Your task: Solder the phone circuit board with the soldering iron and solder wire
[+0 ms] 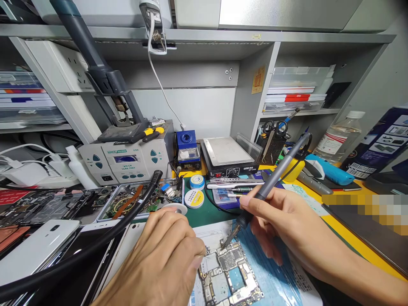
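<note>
In my right hand (288,214) is a grey soldering iron (276,174), held like a pen with its tip slanting down to the left. The tip meets or hovers just over the upper part of a phone circuit board (231,260); actual contact is hard to tell. The board lies on a white and blue printed sheet (270,255). My left hand (165,255) is closed beside the board's left edge, fingers curled. A white round spool (181,208) shows past its fingertips and seems to be held. The palm side of that hand is hidden.
A thick black hose (127,227) crosses over several phones (41,250) on the left. Behind stand a soldering station (127,159), two small jars (194,198) and a heating plate (228,151). A clear bottle (338,136) is at the right.
</note>
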The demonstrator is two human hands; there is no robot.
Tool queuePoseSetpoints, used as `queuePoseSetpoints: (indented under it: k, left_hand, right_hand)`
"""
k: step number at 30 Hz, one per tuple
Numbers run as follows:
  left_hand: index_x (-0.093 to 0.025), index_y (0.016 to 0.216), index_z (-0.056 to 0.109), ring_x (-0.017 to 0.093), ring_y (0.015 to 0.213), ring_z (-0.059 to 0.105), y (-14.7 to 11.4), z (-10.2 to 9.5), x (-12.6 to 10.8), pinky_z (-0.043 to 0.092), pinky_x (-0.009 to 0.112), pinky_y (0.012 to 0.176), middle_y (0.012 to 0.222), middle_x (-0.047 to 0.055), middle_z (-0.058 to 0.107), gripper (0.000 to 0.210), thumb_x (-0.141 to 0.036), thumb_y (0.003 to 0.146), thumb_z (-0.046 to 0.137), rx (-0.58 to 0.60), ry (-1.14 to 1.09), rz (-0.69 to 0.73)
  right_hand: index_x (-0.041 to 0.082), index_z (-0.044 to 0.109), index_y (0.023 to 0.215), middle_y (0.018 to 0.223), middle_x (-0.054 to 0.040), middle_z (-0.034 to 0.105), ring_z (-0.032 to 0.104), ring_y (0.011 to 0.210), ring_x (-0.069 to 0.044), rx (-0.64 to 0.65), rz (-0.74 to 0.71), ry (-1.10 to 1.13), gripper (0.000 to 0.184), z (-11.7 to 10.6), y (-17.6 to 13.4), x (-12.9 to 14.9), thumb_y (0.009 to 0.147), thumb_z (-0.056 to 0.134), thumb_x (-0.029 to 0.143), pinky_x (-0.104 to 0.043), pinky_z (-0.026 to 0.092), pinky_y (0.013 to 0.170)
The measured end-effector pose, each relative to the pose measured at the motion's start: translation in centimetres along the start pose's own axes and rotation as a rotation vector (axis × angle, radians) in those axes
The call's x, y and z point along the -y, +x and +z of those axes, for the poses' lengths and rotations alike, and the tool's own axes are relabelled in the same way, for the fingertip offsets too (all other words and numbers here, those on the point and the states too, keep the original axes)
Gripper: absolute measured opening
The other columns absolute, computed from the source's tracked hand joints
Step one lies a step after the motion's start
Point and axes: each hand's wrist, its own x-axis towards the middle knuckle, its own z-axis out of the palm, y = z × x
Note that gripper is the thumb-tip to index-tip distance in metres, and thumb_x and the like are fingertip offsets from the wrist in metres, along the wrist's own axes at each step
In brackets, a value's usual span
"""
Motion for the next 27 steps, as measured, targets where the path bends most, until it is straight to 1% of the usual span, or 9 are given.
queuePoseSetpoints:
  k: [5, 7, 12, 16, 21, 27]
  left_hand:
    - [-0.02, 0.097, 0.055, 0.018, 0.092, 0.044, 0.08, 0.11, -0.13, 0.036, 0.041, 0.105, 0.09, 0.002, 0.053, 0.021, -0.001, 0.095, 0.046, -0.002, -0.002, 0.0]
    - [-0.02, 0.097, 0.054, 0.018, 0.093, 0.044, 0.14, 0.16, -0.19, 0.036, 0.041, 0.104, 0.09, 0.002, 0.052, 0.021, -0.001, 0.095, 0.046, -0.012, -0.01, -0.011]
    - [-0.019, 0.095, 0.052, 0.018, 0.094, 0.043, 0.29, 0.29, -0.28, 0.035, 0.039, 0.105, 0.09, 0.001, 0.051, 0.02, -0.001, 0.095, 0.046, 0.007, -0.019, -0.029]
    - [-0.02, 0.092, 0.052, 0.017, 0.094, 0.045, 0.37, 0.18, -0.3, 0.037, 0.036, 0.102, 0.089, 0.001, 0.052, 0.02, -0.001, 0.095, 0.047, -0.006, -0.024, -0.043]
    - [-0.021, 0.092, 0.056, 0.016, 0.09, 0.047, 0.39, -0.15, -0.08, 0.039, 0.039, 0.107, 0.089, 0.0, 0.053, 0.017, -0.004, 0.092, 0.053, 0.009, -0.026, -0.024]
    - [-0.021, 0.09, 0.057, 0.015, 0.089, 0.049, 0.42, -0.17, -0.2, 0.039, 0.04, 0.109, 0.087, -0.001, 0.056, 0.016, -0.005, 0.092, 0.056, -0.016, -0.055, -0.008]
  right_hand:
    - [0.021, 0.054, 0.075, 0.042, 0.0061, 0.055, 0.047, 0.031, -0.009, 0.012, 0.001, 0.0, 0.037, -0.08, -0.01, -0.15, 0.091, 0.068, 0.051, -0.016, 0.036, 0.029]
    - [0.021, 0.055, 0.075, 0.041, 0.0057, 0.056, 0.047, 0.031, -0.01, 0.01, 0.003, 0.001, 0.037, -0.07, -0.02, -0.14, 0.092, 0.068, 0.052, -0.017, 0.037, 0.03]
    - [0.021, 0.054, 0.075, 0.042, 0.0055, 0.056, 0.048, 0.032, -0.01, 0.008, 0.004, -0.005, 0.037, -0.07, 0.09, -0.13, 0.091, 0.067, 0.052, -0.017, 0.037, 0.03]
    - [0.021, 0.055, 0.076, 0.04, 0.0055, 0.056, 0.047, 0.031, -0.01, 0.014, 0.001, 0.001, 0.037, -0.1, 0.14, -0.22, 0.091, 0.068, 0.052, -0.017, 0.036, 0.03]
    - [0.021, 0.054, 0.074, 0.04, 0.0058, 0.056, 0.047, 0.031, -0.01, 0.007, -0.006, 0.018, 0.037, -0.09, 0.06, -0.3, 0.089, 0.07, 0.051, -0.016, 0.036, 0.029]
    - [0.021, 0.055, 0.074, 0.041, 0.0059, 0.057, 0.046, 0.03, -0.009, 0.006, -0.01, 0.03, 0.037, -0.1, 0.2, -0.27, 0.089, 0.07, 0.051, -0.016, 0.036, 0.028]
